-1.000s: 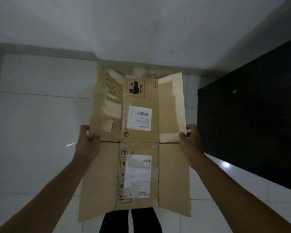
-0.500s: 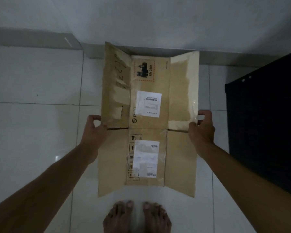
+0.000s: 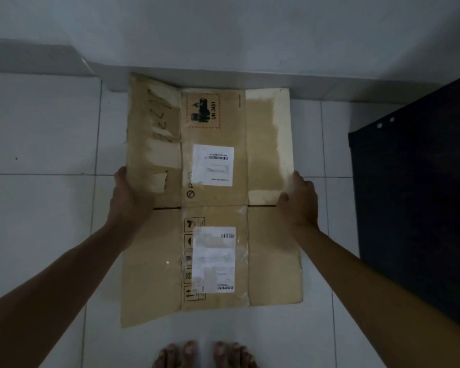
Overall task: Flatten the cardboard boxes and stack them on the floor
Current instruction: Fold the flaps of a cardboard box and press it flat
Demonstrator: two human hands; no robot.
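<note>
Cardboard box [image 3: 213, 200], already opened out flat, sits between your two hands above the white tiled floor [image 3: 43, 213], its far edge close to the base of the wall [image 3: 223, 33]. Your left hand [image 3: 129, 200] grips the left edge at the slit between the flaps, thumb on top and fingers curled underneath out of sight; your right hand [image 3: 299, 201] grips the right edge at the matching slit, thumb pressed onto the pale, torn flap surface. Whether the sheet already touches the tiles or hangs just above them, you cannot tell from here. Two white labels [image 3: 213, 165] and a hazard mark face up along the centre panel. Your bare feet [image 3: 205, 354] stand just behind the near edge, and a dark cabinet [image 3: 420, 195] stands close on the right. The risk, as I judge it, is that the left flaps, which look creased and slightly raised, spring up once you let go, leaving a poor base for later boxes. Dropping it unevenly could also slide it onto your toes or against the cabinet.
</note>
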